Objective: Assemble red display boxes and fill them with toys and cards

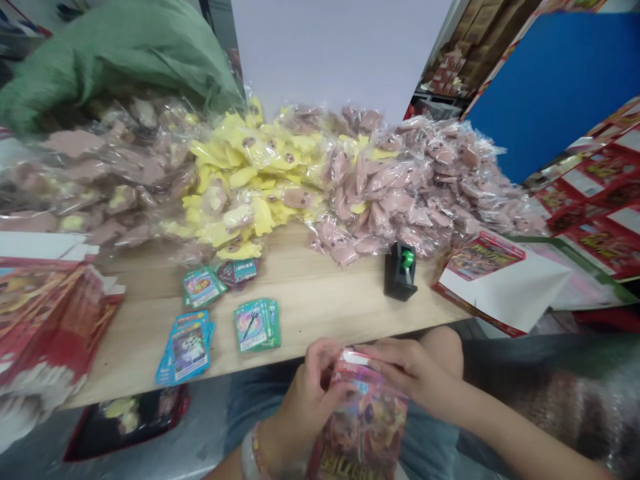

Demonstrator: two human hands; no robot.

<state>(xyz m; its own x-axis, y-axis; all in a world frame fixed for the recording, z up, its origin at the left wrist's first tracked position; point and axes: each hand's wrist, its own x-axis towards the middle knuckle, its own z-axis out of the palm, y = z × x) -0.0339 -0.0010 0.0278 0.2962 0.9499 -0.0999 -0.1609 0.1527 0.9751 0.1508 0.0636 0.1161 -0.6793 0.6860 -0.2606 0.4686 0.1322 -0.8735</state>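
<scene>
A red printed cardboard box [367, 423] is tilted over my lap, just below the table's front edge. My left hand [313, 390] is closed around its left side near the top, thumb on the printed front. Across the upper right corner lies my right hand [407, 370], its fingers bent onto the top end beside a white flap [355, 358]. Whatever is inside the box is hidden. Above my hands on the table sit stacks of green cards [257, 325] and blue cards [187, 347], with more green cards [204, 287] behind them.
Plastic-wrapped yellow [250, 220] and pink [395, 193] toys are heaped along the back. A black tape dispenser [401, 272] stands right of centre. Another red box [487, 267] lies at the right, flattened boxes [50, 320] at the left, a green sack [125, 53] behind.
</scene>
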